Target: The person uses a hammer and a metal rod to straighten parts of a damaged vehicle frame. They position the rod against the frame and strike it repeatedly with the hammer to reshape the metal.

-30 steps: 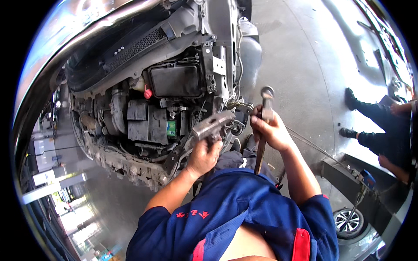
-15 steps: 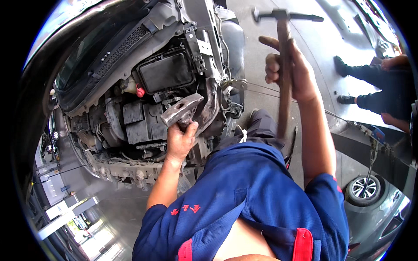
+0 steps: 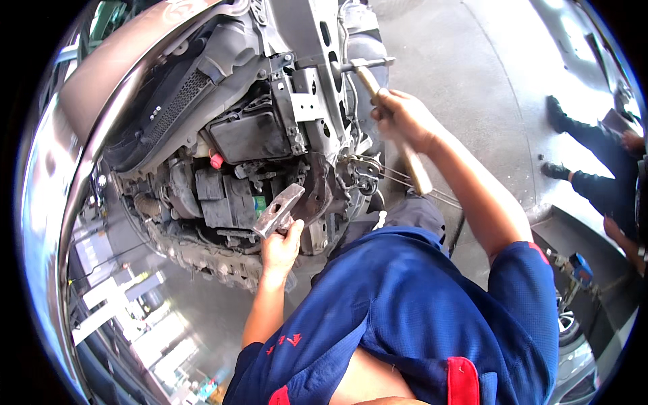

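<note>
My right hand [image 3: 403, 118] is closed round the wooden handle of a hammer [image 3: 368, 79]. The hammer's dark, narrow head lies in view across the outer side of the slotted metal fender rail [image 3: 325, 81]; whether it touches the rail I cannot tell. My left hand [image 3: 279, 253] grips a heavy, worn steel block [image 3: 280, 210] with an oval hole, much like a sledgehammer head. The block is tilted, next to the bent metal at the front corner of the engine bay. My left fingers are partly hidden beneath it.
Under the raised bonnet are a black box cover [image 3: 248, 135], a red cap [image 3: 216, 160] and the dirty front crossmember [image 3: 192, 255]. Taut cables [image 3: 398, 177] run from the front corner to the right. A person [image 3: 590, 138] stands at the far right, beyond a blue-topped device [image 3: 580, 268].
My right hand has swung down and left, bringing the hammer head from above the floor to the fender rail. My left hand still holds the steel block near the front corner. The view has shifted.
</note>
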A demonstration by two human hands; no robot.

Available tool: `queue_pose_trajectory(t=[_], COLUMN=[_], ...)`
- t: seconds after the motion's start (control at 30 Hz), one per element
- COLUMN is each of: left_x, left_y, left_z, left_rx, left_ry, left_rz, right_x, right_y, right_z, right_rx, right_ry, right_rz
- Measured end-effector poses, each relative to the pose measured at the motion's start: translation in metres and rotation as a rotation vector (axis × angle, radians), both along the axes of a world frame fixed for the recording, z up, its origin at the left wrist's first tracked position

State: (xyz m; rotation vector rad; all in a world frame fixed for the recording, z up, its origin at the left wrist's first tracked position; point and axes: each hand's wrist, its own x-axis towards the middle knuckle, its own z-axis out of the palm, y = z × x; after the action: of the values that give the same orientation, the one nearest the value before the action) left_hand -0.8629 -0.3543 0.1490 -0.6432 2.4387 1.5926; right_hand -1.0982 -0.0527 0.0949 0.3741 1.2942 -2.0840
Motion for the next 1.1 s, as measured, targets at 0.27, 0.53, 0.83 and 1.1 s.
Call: queue_pose_trajectory(t=[0.27, 0.53, 0.83, 1.1], left_x=[-0.010, 0.000, -0.004, 0.009], left_y=[0.034, 0.055, 0.060, 0.048], left_z=[0.020, 0.006, 0.015, 0.006], left_rx=[-0.057, -0.115, -0.096, -0.182], left_ry=[-0.171, -0.344, -0.384, -0.501], left_rz=[0.134, 0.158, 0.104, 0.020], right_x=[-0.002, -0.009, -0.008, 0.010], right_y=[-0.038, -0.035, -0.028, -0.039], right_z=[-0.018, -0.008, -0.021, 0.061], right_rx=[-0.247, -0.381, -0.197, -0.380], right_ry=[-0.018, -0.096, -0.126, 0.259], right_rz=[0.173, 0.281, -0.230, 0.756])
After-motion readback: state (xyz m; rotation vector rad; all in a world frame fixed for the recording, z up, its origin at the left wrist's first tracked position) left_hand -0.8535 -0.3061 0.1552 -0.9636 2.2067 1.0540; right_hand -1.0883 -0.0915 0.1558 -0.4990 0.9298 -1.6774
